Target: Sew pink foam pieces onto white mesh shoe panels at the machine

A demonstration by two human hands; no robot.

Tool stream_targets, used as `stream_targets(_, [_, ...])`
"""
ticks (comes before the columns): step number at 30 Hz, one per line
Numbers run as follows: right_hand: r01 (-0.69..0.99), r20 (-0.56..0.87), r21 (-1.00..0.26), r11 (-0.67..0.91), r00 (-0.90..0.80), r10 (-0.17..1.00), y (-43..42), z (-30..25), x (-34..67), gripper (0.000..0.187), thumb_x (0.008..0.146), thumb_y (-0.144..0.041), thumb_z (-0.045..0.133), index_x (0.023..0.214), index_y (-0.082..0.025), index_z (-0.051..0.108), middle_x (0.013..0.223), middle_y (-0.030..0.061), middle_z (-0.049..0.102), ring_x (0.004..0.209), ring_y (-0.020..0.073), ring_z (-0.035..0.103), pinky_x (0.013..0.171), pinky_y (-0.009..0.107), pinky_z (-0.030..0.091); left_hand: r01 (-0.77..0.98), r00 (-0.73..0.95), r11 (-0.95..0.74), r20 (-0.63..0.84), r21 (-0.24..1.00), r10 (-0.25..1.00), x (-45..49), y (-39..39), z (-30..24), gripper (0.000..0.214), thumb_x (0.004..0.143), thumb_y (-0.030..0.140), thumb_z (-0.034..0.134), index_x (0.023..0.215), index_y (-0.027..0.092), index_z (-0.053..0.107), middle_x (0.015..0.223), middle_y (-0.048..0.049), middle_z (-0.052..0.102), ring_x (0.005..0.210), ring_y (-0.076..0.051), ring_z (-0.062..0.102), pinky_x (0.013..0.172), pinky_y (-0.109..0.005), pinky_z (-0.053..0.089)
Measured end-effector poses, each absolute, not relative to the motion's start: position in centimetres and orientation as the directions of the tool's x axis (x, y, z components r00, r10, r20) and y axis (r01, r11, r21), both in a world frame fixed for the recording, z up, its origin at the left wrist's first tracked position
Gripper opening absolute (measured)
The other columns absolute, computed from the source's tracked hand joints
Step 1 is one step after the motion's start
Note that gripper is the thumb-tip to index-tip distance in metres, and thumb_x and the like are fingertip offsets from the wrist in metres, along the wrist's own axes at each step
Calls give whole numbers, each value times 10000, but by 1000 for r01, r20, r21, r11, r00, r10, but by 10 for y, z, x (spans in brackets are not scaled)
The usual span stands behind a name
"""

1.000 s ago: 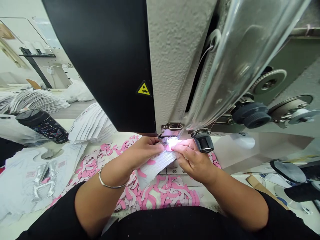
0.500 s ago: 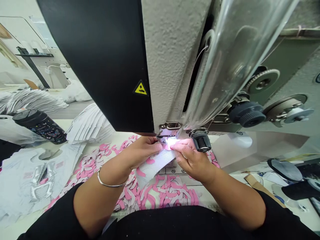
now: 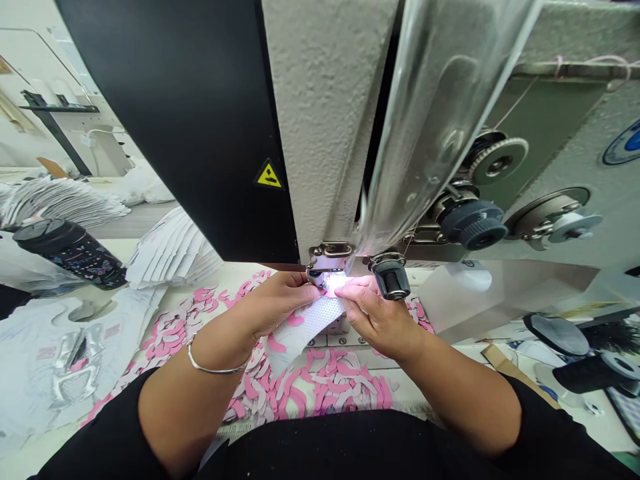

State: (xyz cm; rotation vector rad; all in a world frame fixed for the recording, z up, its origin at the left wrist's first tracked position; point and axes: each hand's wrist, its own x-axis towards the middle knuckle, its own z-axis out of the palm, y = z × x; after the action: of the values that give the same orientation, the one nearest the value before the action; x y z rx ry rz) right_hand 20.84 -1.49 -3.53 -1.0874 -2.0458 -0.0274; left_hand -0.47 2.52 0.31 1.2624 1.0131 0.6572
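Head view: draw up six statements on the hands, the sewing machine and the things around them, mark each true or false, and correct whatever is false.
1. The left hand and the right hand both touch the white dotted piece. True.
2. The silver bracelet is on the right wrist. False: it is on the left wrist.
3. Pink pieces lie scattered on the worktop. True.
4. The dark tumbler is at the right of the picture. False: it is at the left.
5. The black cover bears a yellow triangular label. True.
6. The spot under the sewing machine is unlit. False: a bright light shines there.
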Motion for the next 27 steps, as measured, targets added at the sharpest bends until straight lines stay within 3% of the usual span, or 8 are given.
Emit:
stream_targets(8, [719, 636, -291, 632, -348, 689, -15, -34, 209, 211, 890, -203, 547, 995, -285, 712, 945, 55, 591, 947, 240, 580, 904, 437, 497, 169, 474, 151, -215, 974, 854, -8, 28, 2, 186, 780, 330, 703, 867, 166, 722, 703, -3, 661, 580, -111, 551, 533, -221, 392])
stream_targets(12, [720, 641, -307, 623, -328, 694, -15, -33, 210, 202, 886, -221, 563, 1024, -285, 694, 957, 54, 594, 959, 244, 578, 890, 433, 506, 389, 360, -54, -97, 920, 928, -7, 21, 2, 214, 817, 366, 644, 898, 178, 705, 685, -8, 640, 583, -151, 557, 556, -274, 418])
stream_targets(15, [708, 640, -339, 620, -309, 703, -15, -34, 211, 213, 884, -234, 566, 1066, -278, 668, 973, 52, 611, 973, 243, 588, 885, 431, 512, 646, 174, -390, 370, 656, 912, -6, 3, -2, 228, 805, 320, 665, 1005, 211, 682, 862, -43, 675, 805, -227, 618, 735, -363, 476])
stream_targets(17, [691, 618, -394, 605, -288, 731, -15, -35, 210, 206, 898, -248, 546, 1077, -260, 647, 970, 51, 628, 969, 241, 600, 880, 435, 514, 739, 186, -555, 676, 383, 714, -5, -10, -7, 208, 802, 256, 675, 1007, 220, 672, 962, -65, 674, 969, -265, 605, 873, -422, 457])
stream_targets(18, [683, 610, -432, 589, -260, 749, -14, -36, 210, 195, 903, -263, 542, 1074, -250, 636, 966, 51, 635, 963, 240, 607, 875, 436, 515, 745, 239, -612, 750, 266, 616, -5, -15, -9, 212, 805, 222, 675, 1017, 219, 670, 979, -71, 673, 999, -268, 599, 906, -436, 445])
stream_targets(21, [638, 611, -559, 530, -116, 783, -13, -39, 208, 172, 896, -315, 562, 1042, -233, 603, 971, 50, 648, 951, 233, 625, 855, 424, 520, 717, 393, -694, 783, 68, 482, -3, -25, -13, 316, 815, 184, 675, 1128, 222, 657, 989, -79, 671, 970, -260, 605, 911, -453, 429])
stream_targets(24, [587, 625, -628, 510, -10, 781, -11, -40, 208, 158, 887, -339, 570, 997, -226, 584, 959, 49, 661, 927, 225, 641, 831, 409, 525, 719, 463, -695, 730, 22, 502, 1, -26, -12, 336, 826, 243, 677, 1162, 233, 659, 998, -87, 664, 945, -276, 585, 888, -472, 408])
stream_targets(27, [601, 662, -605, 522, 16, 749, -10, -35, 210, 124, 877, -318, 563, 961, -231, 585, 938, 43, 677, 889, 221, 643, 793, 399, 530, 719, 490, -695, 695, 20, 526, 5, -25, -10, 283, 839, 288, 665, 1119, 248, 685, 961, -84, 650, 916, -274, 560, 870, -464, 399])
